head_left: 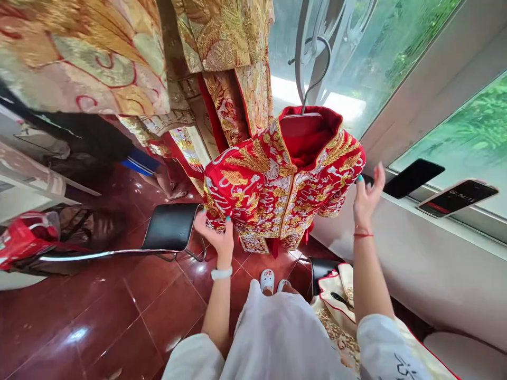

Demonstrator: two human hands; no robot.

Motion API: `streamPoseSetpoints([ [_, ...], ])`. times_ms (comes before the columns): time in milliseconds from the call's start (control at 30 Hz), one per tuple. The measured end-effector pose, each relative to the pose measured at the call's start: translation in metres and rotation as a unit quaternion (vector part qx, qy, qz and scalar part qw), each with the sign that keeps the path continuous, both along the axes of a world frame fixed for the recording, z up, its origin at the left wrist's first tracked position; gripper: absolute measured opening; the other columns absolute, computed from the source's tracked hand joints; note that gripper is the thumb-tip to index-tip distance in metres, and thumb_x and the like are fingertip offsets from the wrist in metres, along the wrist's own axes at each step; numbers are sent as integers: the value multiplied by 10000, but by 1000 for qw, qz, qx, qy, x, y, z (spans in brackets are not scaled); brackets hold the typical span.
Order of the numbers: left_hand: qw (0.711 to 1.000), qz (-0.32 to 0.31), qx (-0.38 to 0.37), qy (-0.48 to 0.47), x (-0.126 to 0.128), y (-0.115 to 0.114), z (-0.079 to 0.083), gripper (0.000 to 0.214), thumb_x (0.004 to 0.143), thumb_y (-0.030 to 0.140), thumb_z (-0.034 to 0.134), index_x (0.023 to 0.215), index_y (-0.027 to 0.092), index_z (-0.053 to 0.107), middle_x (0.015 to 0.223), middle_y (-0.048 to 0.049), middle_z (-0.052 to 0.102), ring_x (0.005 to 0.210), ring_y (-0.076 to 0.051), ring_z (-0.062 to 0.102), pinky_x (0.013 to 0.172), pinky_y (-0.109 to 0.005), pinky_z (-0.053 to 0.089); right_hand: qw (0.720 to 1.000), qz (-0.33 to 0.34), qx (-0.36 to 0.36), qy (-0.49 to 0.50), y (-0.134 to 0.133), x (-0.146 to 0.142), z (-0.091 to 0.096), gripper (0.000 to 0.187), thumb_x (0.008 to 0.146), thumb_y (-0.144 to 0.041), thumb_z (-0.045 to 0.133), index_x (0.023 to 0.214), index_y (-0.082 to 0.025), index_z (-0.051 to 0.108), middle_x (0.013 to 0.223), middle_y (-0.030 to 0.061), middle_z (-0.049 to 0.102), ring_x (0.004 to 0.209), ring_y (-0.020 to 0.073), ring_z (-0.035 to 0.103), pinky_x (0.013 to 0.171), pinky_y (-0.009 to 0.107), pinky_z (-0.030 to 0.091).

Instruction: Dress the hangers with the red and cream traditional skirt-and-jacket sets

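A red jacket [273, 179] with dense gold and silver embroidery hangs upright in front of me, its front facing me. Its stand collar surrounds the top of a hanger [303, 117], whose metal hook [328, 55] rises at the window grille. My left hand [217, 235] is open at the lower end of the sleeve on the left, thumb and fingers apart; whether it touches the cloth, I cannot tell. Beside the other shoulder, my right hand [368, 198] is open with its fingers spread and nothing in it.
Gold embroidered garments [225, 37] hang at the upper left. A black chair [172, 227] stands on the red tiled floor [158, 316]. Two phones [414, 178] lean along the window sill at right. A cream embroidered garment [336, 322] lies low at right. Another person's legs [164, 179] show behind.
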State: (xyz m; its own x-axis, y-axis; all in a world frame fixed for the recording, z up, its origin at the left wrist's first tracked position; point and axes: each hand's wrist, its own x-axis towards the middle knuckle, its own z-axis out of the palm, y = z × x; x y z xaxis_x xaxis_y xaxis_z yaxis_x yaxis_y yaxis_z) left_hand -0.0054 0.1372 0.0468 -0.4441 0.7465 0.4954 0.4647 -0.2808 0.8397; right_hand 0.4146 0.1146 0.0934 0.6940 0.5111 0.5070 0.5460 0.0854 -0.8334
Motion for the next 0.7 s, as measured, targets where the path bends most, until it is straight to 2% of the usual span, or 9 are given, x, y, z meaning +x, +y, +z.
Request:
streamPoseSetpoints([
  [67, 985, -105, 65, 119, -1, 22, 49, 864, 754, 404, 784, 1452, 217, 311, 1501, -162, 383, 1445, -319, 359, 1239, -504, 253, 993, 100, 11, -58, 26, 17, 37, 537, 875, -519, 598, 1353, -280, 541, 1419, 90, 549, 1369, 267, 478, 1154, 502, 373],
  [133, 966, -172, 65, 182, -1, 42, 90, 946, 746, 434, 813, 1503, 235, 282, 1550, -161, 357, 1490, -336, 304, 1252, -519, 227, 985, 167, 24, -45, 49, 24, 58, 480, 845, -538, 628, 1229, -251, 597, 1258, 93, 648, 1204, 252, 597, 1066, 468, 465],
  [233, 949, -229, 39, 215, -5, 55, 124, 836, 827, 424, 759, 1521, 275, 316, 1552, -141, 399, 1479, -319, 353, 1240, -516, 275, 977, 203, 53, 24, 63, 28, 67, 421, 779, -568, 680, 1011, -225, 606, 984, 58, 697, 897, 203, 665, 854, 382, 559],
  [333, 948, -232, 32, 216, -9, 52, 131, 722, 882, 382, 707, 1512, 297, 365, 1487, -122, 486, 1422, -300, 443, 1213, -513, 330, 962, 260, 23, 75, 59, 40, 68, 431, 743, -616, 697, 851, -218, 576, 793, 16, 658, 689, 155, 618, 648, 293, 538],
  [433, 956, -207, 29, 204, -9, 43, 130, 707, 893, 364, 693, 1515, 293, 364, 1483, -128, 493, 1424, -303, 443, 1211, -514, 331, 944, 318, -32, 78, 51, 50, 75, 453, 755, -656, 674, 821, -222, 563, 723, -3, 627, 642, 151, 603, 608, 280, 531],
  [500, 957, -204, 22, 203, -7, 38, 132, 713, 890, 369, 694, 1515, 285, 361, 1506, -136, 472, 1442, -310, 419, 1220, -524, 311, 943, 326, -50, 55, 45, 49, 80, 472, 802, -688, 601, 897, -226, 590, 810, 24, 668, 761, 192, 660, 715, 326, 574],
  [567, 955, -201, 16, 217, -3, 34, 140, 770, 856, 381, 732, 1517, 275, 352, 1525, -149, 445, 1459, -327, 391, 1224, -546, 293, 948, 313, -62, -4, 33, 44, 81, 529, 853, -686, 534, 1101, -224, 608, 1091, 87, 701, 1034, 247, 672, 930, 404, 560],
  [633, 955, -179, 18, 238, 6, 30, 151, 896, 782, 393, 804, 1528, 262, 326, 1563, -172, 379, 1491, -357, 327, 1232, -585, 254, 949, 293, -90, -77, 8, 41, 72, 636, 866, -643, 551, 1343, -223, 523, 1422, 133, 572, 1307, 283, 551, 1129, 463, 432],
  [700, 954, -152, 25, 257, 22, 27, 164, 1029, 696, 395, 872, 1538, 255, 298, 1620, -189, 261, 1540, -395, 193, 1240, -636, 182, 941, 281, -155, -109, -39, 48, 48, 733, 845, -596, 596, 1454, -222, 437, 1562, 144, 441, 1425, 300, 443, 1207, 488, 328],
])
